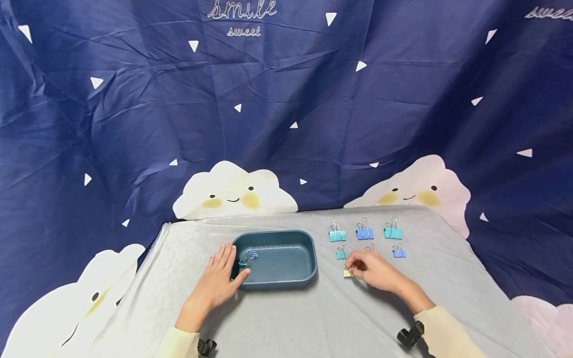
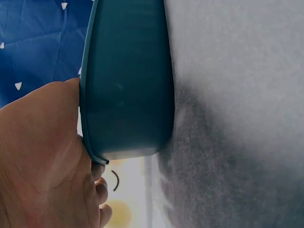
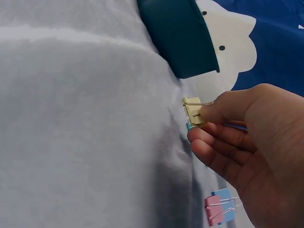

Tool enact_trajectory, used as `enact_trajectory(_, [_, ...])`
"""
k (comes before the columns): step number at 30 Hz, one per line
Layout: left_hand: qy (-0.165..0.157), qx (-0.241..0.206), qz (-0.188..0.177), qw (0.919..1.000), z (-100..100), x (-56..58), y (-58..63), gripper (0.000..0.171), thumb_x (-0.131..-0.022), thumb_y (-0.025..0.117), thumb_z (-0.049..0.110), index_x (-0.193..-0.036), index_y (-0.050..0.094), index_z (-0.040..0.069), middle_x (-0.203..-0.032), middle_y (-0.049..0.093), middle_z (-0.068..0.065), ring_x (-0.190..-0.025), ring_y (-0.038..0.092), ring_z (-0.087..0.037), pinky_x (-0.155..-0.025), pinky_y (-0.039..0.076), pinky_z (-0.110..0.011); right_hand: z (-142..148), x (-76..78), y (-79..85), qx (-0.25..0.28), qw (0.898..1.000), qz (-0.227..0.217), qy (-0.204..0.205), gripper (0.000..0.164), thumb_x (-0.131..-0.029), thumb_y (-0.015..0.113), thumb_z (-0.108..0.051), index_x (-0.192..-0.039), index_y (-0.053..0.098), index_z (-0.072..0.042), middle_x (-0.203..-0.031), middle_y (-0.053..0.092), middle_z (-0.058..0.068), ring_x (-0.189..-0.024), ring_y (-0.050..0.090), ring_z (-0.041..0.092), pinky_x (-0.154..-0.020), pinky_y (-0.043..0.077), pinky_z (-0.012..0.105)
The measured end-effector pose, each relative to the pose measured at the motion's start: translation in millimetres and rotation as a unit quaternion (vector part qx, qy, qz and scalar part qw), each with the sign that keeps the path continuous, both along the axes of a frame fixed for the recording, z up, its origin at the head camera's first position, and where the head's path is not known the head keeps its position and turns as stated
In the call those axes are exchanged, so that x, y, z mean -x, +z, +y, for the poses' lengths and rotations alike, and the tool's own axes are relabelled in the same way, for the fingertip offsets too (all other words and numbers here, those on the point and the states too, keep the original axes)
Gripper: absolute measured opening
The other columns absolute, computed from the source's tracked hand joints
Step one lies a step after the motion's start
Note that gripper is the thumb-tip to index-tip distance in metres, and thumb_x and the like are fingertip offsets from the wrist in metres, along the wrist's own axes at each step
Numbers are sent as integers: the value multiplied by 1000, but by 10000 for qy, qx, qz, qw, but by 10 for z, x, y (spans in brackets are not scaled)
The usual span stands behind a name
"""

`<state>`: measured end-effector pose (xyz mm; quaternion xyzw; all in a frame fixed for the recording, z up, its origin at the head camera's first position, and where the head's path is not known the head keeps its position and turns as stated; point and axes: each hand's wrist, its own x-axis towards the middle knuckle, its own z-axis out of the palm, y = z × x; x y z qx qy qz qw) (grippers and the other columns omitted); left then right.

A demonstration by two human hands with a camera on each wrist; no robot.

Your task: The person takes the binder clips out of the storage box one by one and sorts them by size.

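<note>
My right hand [image 1: 373, 270] pinches a small yellow binder clip [image 3: 193, 110] by its wire handles between thumb and fingers, low over the cloth. Just beyond it lies a small teal clip [image 1: 341, 253]. My left hand [image 1: 217, 281] rests on the left end of a dark teal bin [image 1: 309, 283], fingers straight along the side and thumb over the front rim. Inside the bin, near that hand, are a dark green clip [image 1: 243, 262] and a blue clip [image 1: 253, 254]. A pink clip [image 3: 214, 210] shows below the right hand in the right wrist view.
Farther back stand a larger teal clip [image 1: 337, 235], a blue clip [image 1: 364, 233] and another teal clip [image 1: 393, 232] in a row. A small blue clip [image 1: 399, 253] sits right of the hand. Grey cloth [image 1: 286, 323] covers the table; a navy curtain [image 1: 268, 139] hangs behind.
</note>
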<state>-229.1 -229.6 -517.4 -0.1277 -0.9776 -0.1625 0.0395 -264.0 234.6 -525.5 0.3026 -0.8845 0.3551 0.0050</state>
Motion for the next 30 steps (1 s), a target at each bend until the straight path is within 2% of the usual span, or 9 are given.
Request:
enact_trajectory(11, [-2,15,-64,10000,5,-4,19,93,-107,50,62,-168,23,-3,-178,15,-19,-166,16,-41,-133,17,-64,13,-42,-73,-7,9994,-334,40,18,-89,68,8,-96,72,-8,-88,69,-3,-80,61,2,-71,56,21])
enact_trajectory(18, [-6,25,-118,9999,4,-7,24,92,-108,50,61,-168,22,-3,-178,16,-20,-166,16,-41,-133,17,-63,5,-48,-93,61,9993,-354,37,17,-90,68,8,-99,72,-6,-88,71,-2,-79,62,2,-71,56,21])
enact_trajectory(30, [-20,2,-67,10000,4,1,9,92,-108,50,61,-168,22,-4,-178,17,-21,-166,16,-41,-133,17,-64,20,-34,-137,126,9992,-351,133,19,-90,69,8,-98,73,-9,-88,70,-3,-79,61,2,-70,56,21])
